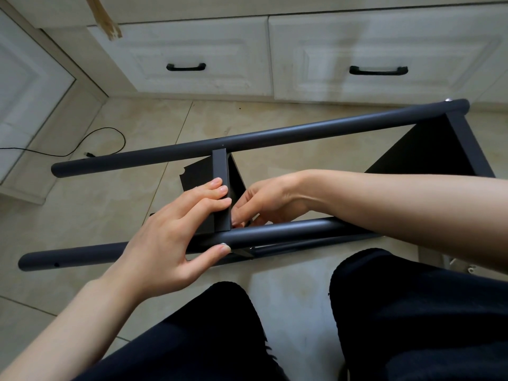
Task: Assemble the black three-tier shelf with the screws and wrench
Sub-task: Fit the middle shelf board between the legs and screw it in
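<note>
Right at the centre, the black shelf frame (275, 138) lies on its side on the tiled floor (82, 215), just ahead of the person's knees. Two long round poles run left to right: the far pole (302, 129) slopes up toward the right, and the near pole (275, 232) lies closer to the legs. Between them stands the middle tier (220, 171), a flat panel seen edge-on, reaching from one pole to the other. Another tier (439, 149) joins the poles at the right end, where a silver screw head (449, 100) shows on the far pole.

The left hand (176, 237) grips the joint where the middle tier meets the near pole: its fingers (217, 191) are curled together over the panel's edge, and the thumb presses on a small silver screw (224, 245) at the front of the pole. The right hand (264, 202) reaches in behind that same joint with its fingers bent close together at the panel's inner face; they seem to pinch something small there, but it is hidden and I cannot tell what.

Dark trouser legs (412, 312) fill the lower part of the view. Beyond the frame stand white cabinet drawers (192, 50) with black handles (186, 67), and a thin black cable (104, 133) loops across the floor at the left.
</note>
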`<state>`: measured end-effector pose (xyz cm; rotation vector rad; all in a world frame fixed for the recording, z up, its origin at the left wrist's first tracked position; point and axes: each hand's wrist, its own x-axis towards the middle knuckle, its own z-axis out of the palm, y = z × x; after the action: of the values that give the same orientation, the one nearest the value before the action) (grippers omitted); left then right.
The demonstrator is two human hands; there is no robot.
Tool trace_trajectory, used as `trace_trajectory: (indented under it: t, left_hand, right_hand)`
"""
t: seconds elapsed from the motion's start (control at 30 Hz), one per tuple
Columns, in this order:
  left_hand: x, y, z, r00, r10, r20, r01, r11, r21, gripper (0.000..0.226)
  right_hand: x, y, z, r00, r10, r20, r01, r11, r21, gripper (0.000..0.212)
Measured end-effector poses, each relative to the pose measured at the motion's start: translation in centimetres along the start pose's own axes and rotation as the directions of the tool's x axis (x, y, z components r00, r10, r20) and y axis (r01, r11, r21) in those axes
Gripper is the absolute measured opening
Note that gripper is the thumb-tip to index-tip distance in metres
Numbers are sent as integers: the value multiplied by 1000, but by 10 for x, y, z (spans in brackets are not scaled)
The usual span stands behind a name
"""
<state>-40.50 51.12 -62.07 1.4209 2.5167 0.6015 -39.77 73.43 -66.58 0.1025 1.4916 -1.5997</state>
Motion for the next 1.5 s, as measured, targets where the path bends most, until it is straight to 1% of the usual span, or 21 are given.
trace_trajectory:
  t: [0.2, 0.47, 0.67, 0.8, 1.0, 1.13, 1.23, 1.33, 1.5]
  left_hand:
    - [0, 0, 0, 1000, 1, 1, -1, 1000, 1, 60]
    - [0, -1, 1, 1000, 11, 2, -11, 1000, 1, 59]
    - [0, -1, 1, 1000, 12, -2, -12, 1000, -1, 59]
    - [0, -1, 0, 1000, 2, 2, -2, 1000, -2, 60]
    - [0, 0, 0, 1000, -3, 2, 3, 1000, -4, 60]
    - [0, 0, 0, 1000, -1, -2, 1, 1000, -4, 60]
    - [0, -1, 0, 1000, 3, -3, -3, 1000, 5, 59]
    - [0, -1, 0, 1000, 8, -3, -8, 1000, 6, 59]
    - [1, 0, -1, 1000, 6, -5, -6, 1000, 9, 58]
  right_hand:
    - [-2, -1, -3, 1000, 9, 8, -10, 999, 41, 25]
    - [2, 1, 0, 1000, 11, -17, -11, 999, -30, 22]
    - [-1, 1, -1, 1000, -25, 8, 25, 999, 45, 24]
    - [2, 1, 1, 1000, -12, -17, 12, 1000, -8, 18]
    - [4, 1, 2, 999, 34, 6, -34, 997, -65, 28]
    - [3, -1, -1, 999, 50, 15, -50, 999, -21, 28]
    - [2, -1, -2, 999, 49, 12, -49, 998, -50, 24]
    - [4, 0, 0, 998, 59, 17, -58, 997, -45, 29]
    - [2, -3, -1, 999, 38, 6, -38, 998, -52, 32]
